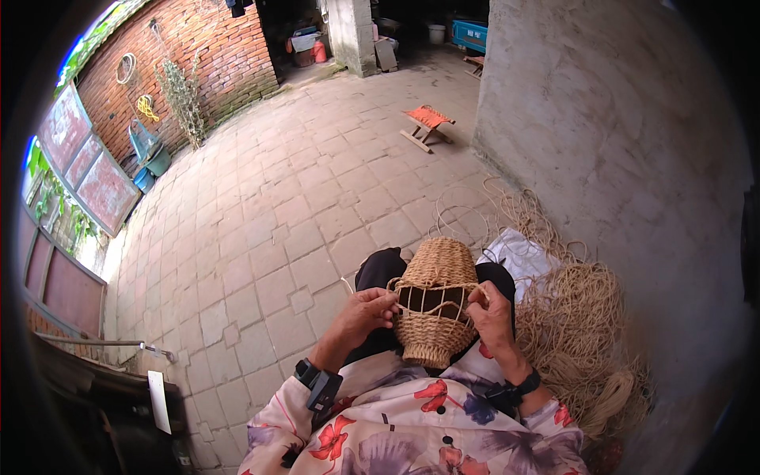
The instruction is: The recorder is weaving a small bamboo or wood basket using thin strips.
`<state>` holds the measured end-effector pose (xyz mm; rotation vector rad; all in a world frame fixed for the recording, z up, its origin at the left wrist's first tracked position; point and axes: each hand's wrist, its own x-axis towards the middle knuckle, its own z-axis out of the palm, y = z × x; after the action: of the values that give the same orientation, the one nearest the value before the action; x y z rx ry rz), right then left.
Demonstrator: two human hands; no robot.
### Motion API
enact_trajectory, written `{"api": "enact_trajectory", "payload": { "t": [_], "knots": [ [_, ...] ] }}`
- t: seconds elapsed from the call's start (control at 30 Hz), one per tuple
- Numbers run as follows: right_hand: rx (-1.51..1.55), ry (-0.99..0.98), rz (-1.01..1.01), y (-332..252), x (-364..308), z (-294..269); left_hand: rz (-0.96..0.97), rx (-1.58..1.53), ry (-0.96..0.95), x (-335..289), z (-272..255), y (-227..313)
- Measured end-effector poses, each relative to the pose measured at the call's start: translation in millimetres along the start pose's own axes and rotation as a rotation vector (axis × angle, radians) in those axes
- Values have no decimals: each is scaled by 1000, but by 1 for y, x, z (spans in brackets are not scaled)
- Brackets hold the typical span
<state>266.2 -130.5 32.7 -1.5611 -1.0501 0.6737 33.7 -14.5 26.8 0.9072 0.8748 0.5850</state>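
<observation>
A woven straw basket (437, 260), shaped like a vase, lies across my lap between both hands. Around its middle runs an open band where bare upright ribs show, with a dark inside behind them. My left hand (370, 309) is closed in a pinch at the left edge of this band. On the other side, my right hand (492, 318) is closed, thumb against forefinger, where a straw cord along the band's upper edge meets the fingers. What exactly lies between the fingertips is partly hidden. Another loose strand crosses the ribs lower down.
A large heap of straw cord (582, 332) lies to my right against the grey wall (625, 142), beside a white sack (518, 257). An orange folding stool (428, 119) stands ahead on the paved floor (261, 229). Buckets (157, 162) stand by the brick wall at far left.
</observation>
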Motion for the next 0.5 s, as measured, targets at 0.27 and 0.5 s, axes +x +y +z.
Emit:
{"api": "enact_trajectory", "payload": {
  "t": [0.27, 0.5],
  "knots": [
    [86, -4, -2, 3, -3, 1, 382, 551, 34, 9, 13, -18],
    [167, -12, 123, 27, -5, -10, 265, 398, 76, -2, 26, -6]
  ]
}}
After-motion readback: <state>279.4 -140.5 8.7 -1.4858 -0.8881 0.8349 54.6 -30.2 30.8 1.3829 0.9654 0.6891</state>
